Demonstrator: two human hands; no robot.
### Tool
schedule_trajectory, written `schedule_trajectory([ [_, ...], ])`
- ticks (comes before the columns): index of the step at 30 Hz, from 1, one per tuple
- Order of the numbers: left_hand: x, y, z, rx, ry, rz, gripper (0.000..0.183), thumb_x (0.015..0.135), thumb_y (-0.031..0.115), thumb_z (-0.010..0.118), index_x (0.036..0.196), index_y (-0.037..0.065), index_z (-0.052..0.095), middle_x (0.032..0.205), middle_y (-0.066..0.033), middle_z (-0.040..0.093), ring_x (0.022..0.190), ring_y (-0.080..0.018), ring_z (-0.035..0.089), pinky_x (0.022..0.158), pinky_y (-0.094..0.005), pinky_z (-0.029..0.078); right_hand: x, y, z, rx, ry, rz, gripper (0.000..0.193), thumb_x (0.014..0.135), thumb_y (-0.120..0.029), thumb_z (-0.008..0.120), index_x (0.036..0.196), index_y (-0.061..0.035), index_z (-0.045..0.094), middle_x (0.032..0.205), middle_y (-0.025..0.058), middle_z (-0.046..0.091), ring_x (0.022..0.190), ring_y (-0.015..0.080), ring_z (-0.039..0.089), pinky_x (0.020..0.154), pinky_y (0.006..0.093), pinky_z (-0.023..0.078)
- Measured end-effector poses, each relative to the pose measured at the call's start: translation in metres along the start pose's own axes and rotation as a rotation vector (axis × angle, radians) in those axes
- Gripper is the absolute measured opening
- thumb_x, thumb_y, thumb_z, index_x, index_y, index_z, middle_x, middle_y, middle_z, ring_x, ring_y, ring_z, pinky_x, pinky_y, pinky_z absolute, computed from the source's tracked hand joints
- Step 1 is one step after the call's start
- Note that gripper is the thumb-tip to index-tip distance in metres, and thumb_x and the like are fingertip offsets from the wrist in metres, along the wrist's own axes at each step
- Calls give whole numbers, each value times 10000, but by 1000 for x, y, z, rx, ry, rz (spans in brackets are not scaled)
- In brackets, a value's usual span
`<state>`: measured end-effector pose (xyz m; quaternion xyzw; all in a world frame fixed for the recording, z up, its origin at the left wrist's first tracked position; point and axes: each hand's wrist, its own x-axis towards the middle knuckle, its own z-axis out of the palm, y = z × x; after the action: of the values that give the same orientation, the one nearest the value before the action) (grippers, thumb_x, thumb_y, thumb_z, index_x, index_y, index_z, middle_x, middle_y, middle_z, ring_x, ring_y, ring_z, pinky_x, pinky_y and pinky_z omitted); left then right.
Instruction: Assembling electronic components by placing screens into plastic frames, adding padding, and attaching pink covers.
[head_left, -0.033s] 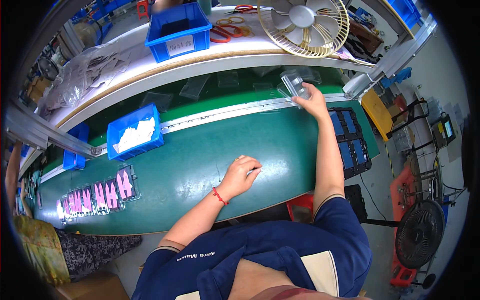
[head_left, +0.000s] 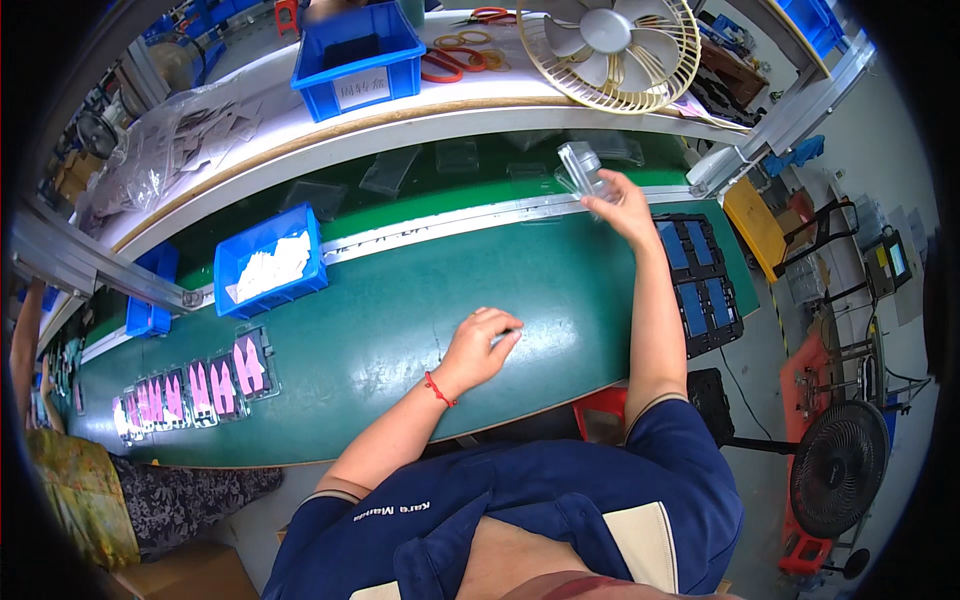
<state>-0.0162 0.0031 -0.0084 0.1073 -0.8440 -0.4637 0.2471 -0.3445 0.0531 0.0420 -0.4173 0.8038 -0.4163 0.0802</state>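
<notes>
Some clear plastic, long axis pointing away-left

Left hand: inside of grip hidden. Desk fan cut off by top edge.

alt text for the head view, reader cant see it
A person's right hand holds clear plastic near the far edge of a green table, the left hand curled near its middle. At left are a blue bin of white pieces and a row of pink-and-black pieces.

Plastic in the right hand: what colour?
The plastic is colourless and see-through, with whitish glints; seen in the head view.
</notes>
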Motion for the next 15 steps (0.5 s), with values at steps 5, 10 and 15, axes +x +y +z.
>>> schedule_trajectory([
  [5, 9, -13, 0, -621, 245, -278, 225, 893, 102, 620, 1092, 9, 570, 992, -74, 641, 963, -149, 598, 841, -284, 485, -96, -51, 52, 522, -311, 69, 644, 641, -168, 855, 1200, -12, 576, 1002, 62, 604, 832, 126, 572, 706, 260, 492],
  [10, 10, -21, -3, -912, 299, -362, 171, 905, 123, 625, 1017, 38, 529, 941, -47, 611, 859, -110, 589, 774, -244, 493, -152, -93, 75, 192, -219, -46, 553, 654, -307, 848, 1081, -13, 657, 964, 120, 612, 802, 199, 610, 712, 299, 513],
  [15, 2, -14, -1, -990, 269, -465, 117, 900, 144, 638, 899, 61, 557, 874, -28, 605, 784, -91, 580, 697, -239, 507, -164, -99, 82, -131, 159, -512, 319, 760, -245, 759, 954, -10, 666, 883, 117, 619, 780, 265, 608, 699, 332, 500],
])
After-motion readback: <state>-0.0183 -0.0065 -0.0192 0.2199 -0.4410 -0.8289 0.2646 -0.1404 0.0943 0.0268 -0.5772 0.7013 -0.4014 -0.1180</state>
